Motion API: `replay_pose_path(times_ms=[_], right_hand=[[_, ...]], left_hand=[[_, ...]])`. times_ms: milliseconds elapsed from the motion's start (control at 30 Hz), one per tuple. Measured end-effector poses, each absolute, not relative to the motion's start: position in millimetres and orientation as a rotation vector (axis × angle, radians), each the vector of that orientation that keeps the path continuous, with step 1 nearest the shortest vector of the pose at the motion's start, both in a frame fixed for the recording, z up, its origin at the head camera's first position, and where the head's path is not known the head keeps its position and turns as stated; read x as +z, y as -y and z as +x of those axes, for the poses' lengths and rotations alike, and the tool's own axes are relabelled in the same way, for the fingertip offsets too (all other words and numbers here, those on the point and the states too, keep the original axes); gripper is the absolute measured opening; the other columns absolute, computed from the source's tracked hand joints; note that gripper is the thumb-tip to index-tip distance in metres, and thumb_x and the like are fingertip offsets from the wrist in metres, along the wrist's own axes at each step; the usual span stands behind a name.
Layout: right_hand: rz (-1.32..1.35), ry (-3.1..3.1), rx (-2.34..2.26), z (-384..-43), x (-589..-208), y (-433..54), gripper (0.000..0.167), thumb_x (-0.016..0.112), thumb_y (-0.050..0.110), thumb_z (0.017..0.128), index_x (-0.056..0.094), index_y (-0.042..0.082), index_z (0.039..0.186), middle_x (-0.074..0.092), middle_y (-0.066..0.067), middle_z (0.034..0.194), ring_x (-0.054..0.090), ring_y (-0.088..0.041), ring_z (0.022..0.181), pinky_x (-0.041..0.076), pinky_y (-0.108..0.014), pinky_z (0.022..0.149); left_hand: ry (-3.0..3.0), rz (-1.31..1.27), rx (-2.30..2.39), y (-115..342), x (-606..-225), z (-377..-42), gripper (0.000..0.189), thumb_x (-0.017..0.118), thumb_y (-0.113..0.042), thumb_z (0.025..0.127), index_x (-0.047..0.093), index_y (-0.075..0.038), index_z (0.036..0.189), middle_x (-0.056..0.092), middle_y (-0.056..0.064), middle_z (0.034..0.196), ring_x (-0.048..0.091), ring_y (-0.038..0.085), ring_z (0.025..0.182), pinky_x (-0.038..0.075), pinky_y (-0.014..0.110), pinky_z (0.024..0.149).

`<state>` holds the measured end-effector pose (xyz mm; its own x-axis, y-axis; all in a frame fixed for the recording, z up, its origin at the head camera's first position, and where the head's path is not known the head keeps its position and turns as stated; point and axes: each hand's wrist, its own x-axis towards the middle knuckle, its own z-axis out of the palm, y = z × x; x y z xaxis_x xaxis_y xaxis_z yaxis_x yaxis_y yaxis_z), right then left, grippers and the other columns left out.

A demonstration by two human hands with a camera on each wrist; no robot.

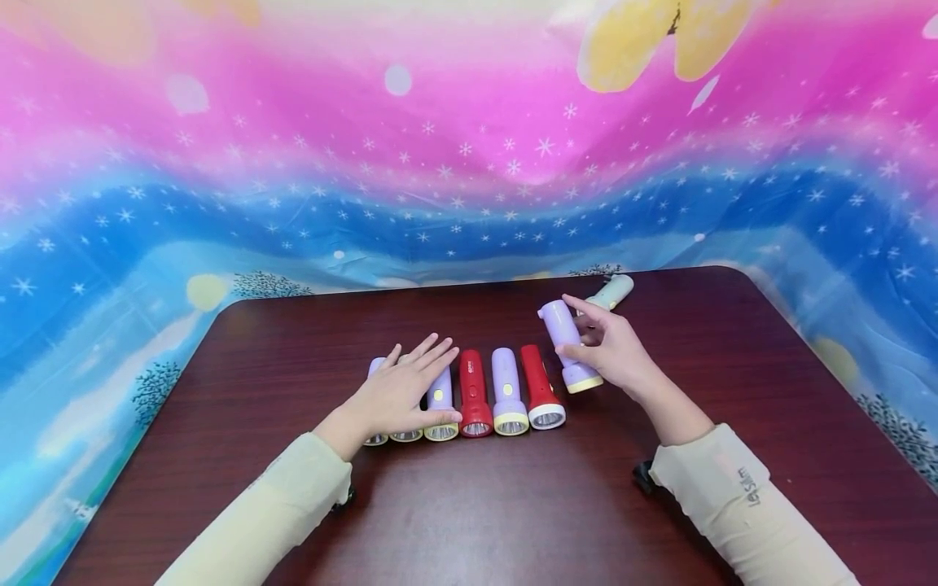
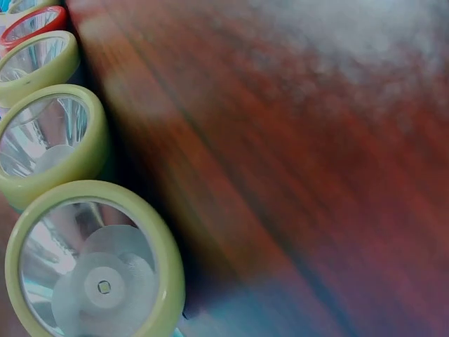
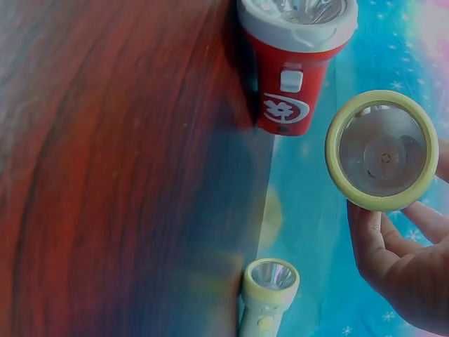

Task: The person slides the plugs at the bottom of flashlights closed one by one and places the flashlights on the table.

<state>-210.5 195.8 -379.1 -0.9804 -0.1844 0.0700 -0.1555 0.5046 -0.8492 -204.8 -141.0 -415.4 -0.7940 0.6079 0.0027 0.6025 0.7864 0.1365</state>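
My right hand grips a purple flashlight between thumb and fingers, its yellow-rimmed head tilted down, at the right end of a row of flashlights. In the right wrist view its lens faces the camera. Spread fingers of my left hand lie over the row's left end, partly hiding several flashlights; a purple one shows below the fingers. Rightward follow a red flashlight, another purple one and a red one with a white rim. Yellow-rimmed lenses line up in the left wrist view.
Behind the right hand, a pale green flashlight lies near the far edge of the dark wooden table. A printed cloth hangs around the table's back and sides.
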Motion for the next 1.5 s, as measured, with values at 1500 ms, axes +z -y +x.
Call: replay_pose_path(times_ms=[1500], right_hand=[[-0.242,-2.744,-0.958,-221,-402,-192,0.08,0.081,0.02,0.081,0.041,0.007,0.15,0.051,-0.029,0.141,0.051,-0.044,0.126,0.049,-0.055,0.098]], left_hand=[[-2.847,0.949,0.283,141,-412,-205,0.103,0.059,-0.077,0.08,0.033,-0.012,0.156,0.026,0.004,0.165,0.024,0.023,0.153,0.026,0.053,0.121]])
